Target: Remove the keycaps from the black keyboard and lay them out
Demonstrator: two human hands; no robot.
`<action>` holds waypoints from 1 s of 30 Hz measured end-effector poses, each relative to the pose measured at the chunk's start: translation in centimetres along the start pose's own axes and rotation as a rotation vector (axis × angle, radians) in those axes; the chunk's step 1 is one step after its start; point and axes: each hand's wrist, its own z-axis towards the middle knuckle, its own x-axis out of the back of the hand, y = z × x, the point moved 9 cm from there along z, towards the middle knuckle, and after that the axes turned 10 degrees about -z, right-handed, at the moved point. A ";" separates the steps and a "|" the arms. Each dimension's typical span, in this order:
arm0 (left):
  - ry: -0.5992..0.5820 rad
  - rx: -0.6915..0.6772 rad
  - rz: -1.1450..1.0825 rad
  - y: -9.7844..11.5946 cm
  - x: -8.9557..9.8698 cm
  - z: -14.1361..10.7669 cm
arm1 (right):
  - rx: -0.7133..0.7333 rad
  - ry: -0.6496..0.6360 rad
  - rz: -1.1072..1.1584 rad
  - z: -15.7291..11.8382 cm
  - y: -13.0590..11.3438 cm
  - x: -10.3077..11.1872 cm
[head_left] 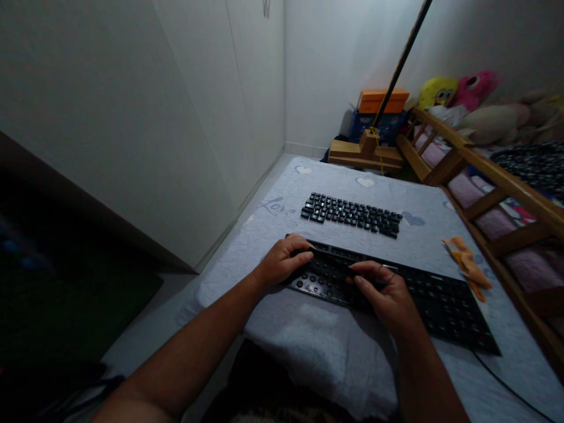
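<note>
A black keyboard (449, 299) lies slanted on the bed sheet in front of me, its cable trailing off at the lower right. On its left part the keycaps are off and rows of round key sockets (315, 281) show. My left hand (286, 261) is closed over the upper left corner, thumb and forefinger pinched. My right hand (383, 291) pinches above the middle of the keyboard. Something thin and dark seems to run between the two sets of fingertips, too dim to name. Beyond the keyboard, loose black keycaps (352, 214) are laid out in rows.
An orange cloth-like item (469, 267) lies right of the keyboard on the patterned bed sheet (282, 205). A wooden bed rail (506, 188) borders the right side. A white wardrobe (198, 106) stands left. A wooden stand (365, 151) with a dark pole is at the far end.
</note>
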 end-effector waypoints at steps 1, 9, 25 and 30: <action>-0.010 0.001 0.002 0.1 -0.1 0.0 | -0.002 0.003 -0.002 0.0 0.0 0.0; -0.039 -0.017 0.007 0.1 -0.3 0.1 | -0.075 -0.004 0.063 -0.1 1.2 0.1; 0.063 0.045 -0.047 -0.4 0.5 0.0 | -0.001 0.075 -0.009 0.2 0.2 0.7; 0.059 0.011 -0.056 -0.2 0.7 0.0 | -0.031 0.026 -0.076 0.0 -0.4 0.5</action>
